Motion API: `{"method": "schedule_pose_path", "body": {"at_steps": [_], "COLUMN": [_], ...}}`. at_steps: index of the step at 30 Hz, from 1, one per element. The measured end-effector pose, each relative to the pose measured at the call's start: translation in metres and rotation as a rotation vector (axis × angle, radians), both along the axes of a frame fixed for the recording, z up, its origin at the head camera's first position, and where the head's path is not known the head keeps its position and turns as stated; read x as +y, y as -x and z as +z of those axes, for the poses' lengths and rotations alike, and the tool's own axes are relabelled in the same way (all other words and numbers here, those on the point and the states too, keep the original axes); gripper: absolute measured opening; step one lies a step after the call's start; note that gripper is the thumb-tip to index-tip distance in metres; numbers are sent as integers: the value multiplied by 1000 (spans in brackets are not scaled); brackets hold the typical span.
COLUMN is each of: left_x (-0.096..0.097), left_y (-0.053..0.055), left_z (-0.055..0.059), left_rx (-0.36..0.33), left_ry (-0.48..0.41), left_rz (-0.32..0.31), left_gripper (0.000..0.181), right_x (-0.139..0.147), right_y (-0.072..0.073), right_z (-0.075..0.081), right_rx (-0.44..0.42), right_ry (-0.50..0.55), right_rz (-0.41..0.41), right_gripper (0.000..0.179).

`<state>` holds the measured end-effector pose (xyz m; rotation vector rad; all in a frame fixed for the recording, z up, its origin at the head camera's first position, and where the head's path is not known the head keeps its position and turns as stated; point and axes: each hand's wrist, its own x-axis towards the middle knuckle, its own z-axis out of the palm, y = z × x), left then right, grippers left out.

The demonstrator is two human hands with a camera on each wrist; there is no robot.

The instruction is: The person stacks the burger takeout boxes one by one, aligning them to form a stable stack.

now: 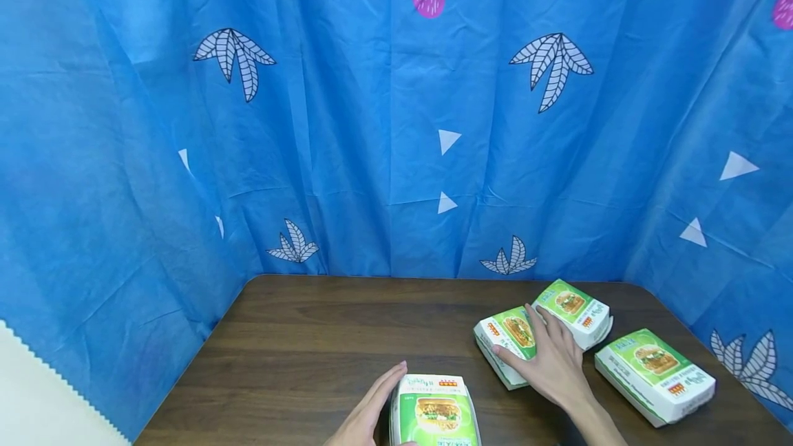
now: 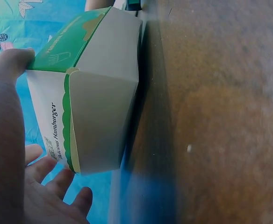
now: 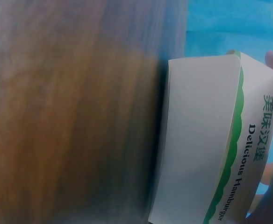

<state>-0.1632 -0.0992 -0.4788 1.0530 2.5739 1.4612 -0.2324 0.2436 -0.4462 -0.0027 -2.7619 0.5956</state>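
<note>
Finding the near box (image 1: 436, 418) at the bottom of the head view, at the nearest part of the wooden table (image 1: 310, 343), showing a green top with a printed hamburger. Reading "Delicious Hamburger" along its sloping white side in the left wrist view. Seeing the left hand (image 1: 364, 415) lying along the left side of this box, with fingers straight and released rather than clenched, and touching an edge with the thumb. Observing the right-side box (image 1: 655, 377) farther out, lying flat with its green top facing up, near the table's right edge and well apart from the near box. Observing the second box (image 1: 511, 332) a little farther back, right of centre, lying askew beneath the right hand (image 1: 554, 360). Noting the right hand spreading over it, with the thumb at its left side and the fingers across its far right side; being unable to tell a firm grasp from a loose touch. Locating the far box (image 1: 571, 312) behind and to the right of the second box, lying at an angle near the table's back edge. Viewing the blue curtain (image 1: 359, 122) beyond, hanging in shallow folds and bearing white leaves and triangles.
</note>
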Motion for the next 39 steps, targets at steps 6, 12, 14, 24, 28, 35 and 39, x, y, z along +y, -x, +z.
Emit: {"method": "schedule_pose_path", "body": {"at_steps": [6, 12, 14, 24, 28, 35, 39], "left_x": [-3, -1, 0, -4, -5, -5, -5], "left_y": [4, -3, -6, -2, -2, -2, -1], "left_z": [-6, 6, 11, -2, -1, -2, -7], "left_rx": [65, -190, -288, -125, -120, -121, 13], "left_ry": [-20, 16, 31, -30, -33, -18, -6], "left_rz": [-45, 1, 31, -55, -64, -40, -34], "left_gripper": [94, 98, 99, 104, 105, 104, 103], "right_x": [-1, -2, -2, 0, 0, 1, 0], "right_y": [-2, -2, -1, -2, -1, 1, 1], "right_z": [1, -1, -1, -2, -3, -3, -2], "right_rx": [-4, -30, -31, -51, -39, -36, -32], "right_ry": [-24, -46, -47, -53, -60, -71, -64], "right_rz": [10, 13, 12, 34, 42, 44, 48], "right_gripper": [114, 115, 115, 116, 115, 114, 113]}}
